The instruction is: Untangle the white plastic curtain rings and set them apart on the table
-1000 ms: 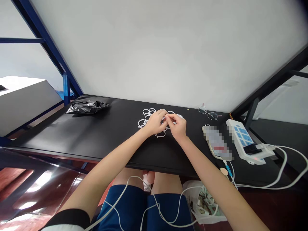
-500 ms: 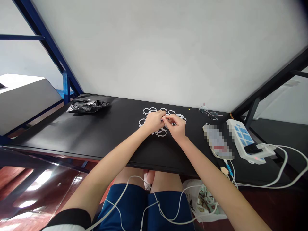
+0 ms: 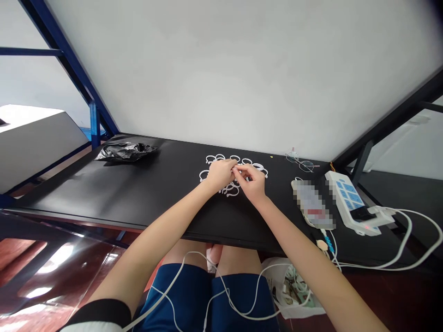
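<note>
Black table [image 3: 152, 203] stretches beyond your lap [image 3: 192, 288]. White rings [image 3: 258, 165] lie on it around your left hand [image 3: 220, 175] and right hand [image 3: 253, 181], some nearer you, others just beyond. Your fingers meet, bunched, amid them; whether either grip holds a ring is hidden. Glasses [image 3: 306, 166] rest farther back, near the pale wall [image 3: 224, 78].

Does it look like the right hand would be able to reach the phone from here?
Probably yes: the phone lies to the right of the right hand, with only black tabletop between them. The hand does look busy, though, close up against the left hand.
</note>
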Motion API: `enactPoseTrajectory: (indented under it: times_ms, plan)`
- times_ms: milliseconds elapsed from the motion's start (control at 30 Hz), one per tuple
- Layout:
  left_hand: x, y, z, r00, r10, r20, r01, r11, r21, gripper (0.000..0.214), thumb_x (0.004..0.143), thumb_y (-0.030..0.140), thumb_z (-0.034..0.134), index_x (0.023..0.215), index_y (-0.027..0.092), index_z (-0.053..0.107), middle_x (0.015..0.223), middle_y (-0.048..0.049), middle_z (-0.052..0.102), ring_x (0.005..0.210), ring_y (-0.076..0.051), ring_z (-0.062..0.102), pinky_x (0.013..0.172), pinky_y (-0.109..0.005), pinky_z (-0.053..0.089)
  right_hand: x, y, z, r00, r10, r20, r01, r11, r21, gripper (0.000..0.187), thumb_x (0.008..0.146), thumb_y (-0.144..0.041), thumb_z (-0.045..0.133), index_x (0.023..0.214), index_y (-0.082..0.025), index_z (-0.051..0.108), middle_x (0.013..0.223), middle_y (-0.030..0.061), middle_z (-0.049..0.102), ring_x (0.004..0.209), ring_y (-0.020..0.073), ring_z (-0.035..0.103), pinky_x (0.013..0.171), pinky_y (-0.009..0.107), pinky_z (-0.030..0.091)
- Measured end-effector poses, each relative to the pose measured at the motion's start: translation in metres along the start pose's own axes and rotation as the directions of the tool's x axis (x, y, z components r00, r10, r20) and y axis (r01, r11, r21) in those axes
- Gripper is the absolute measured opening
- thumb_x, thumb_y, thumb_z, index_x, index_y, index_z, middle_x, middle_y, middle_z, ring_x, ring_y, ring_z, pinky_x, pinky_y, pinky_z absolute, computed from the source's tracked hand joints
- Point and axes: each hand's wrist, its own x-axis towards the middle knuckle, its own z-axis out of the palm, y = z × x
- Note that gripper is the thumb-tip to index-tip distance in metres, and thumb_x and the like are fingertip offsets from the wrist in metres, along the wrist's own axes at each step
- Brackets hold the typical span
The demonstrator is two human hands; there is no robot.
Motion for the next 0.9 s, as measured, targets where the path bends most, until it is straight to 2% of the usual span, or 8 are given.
enactPoseTrajectory:
  times_ms: [733, 900]
  plan:
    - [-0.0001, -0.0017, 0.0046, 1.0, -0.019, 0.001, 0.019, 1.0, -0.003, 0.017, 0.079, 0.021, 0.046, 0.065, 0.018, 0.055, 0.067, -0.0052, 0.064, 0.058, -0.016, 0.053, 0.05, -0.025, 0.023, 0.0001, -0.0009, 0.0, 0.997, 0.062, 0.037, -0.063, 0.998, 0.002, 0.011, 0.083, -0.031, 0.059, 0.086, -0.021, 0.064, 0.069, 0.0, 0.066, 0.049, 0.01, 0.055, 0.051, 0.026, 0.049]
    - [-0.0004, -0.0015, 0.0046, 1.0, -0.026, 0.003, 0.026, 1.0, 0.007, 0.02, 0.08, 0.022, 0.045, 0.061, 0.018, 0.053, 0.063, -0.0045, 0.062, 0.056, -0.015, 0.051, 0.049, -0.026, 0.022, 0.0013, -0.0011, -0.001, 0.995, 0.085, 0.052, -0.084, 0.996, -0.028, 0.014, 0.084, -0.033, 0.059, 0.078, -0.02, 0.059, 0.066, -0.0015, 0.061, 0.047, 0.0087, 0.05, 0.048, 0.024, 0.045]
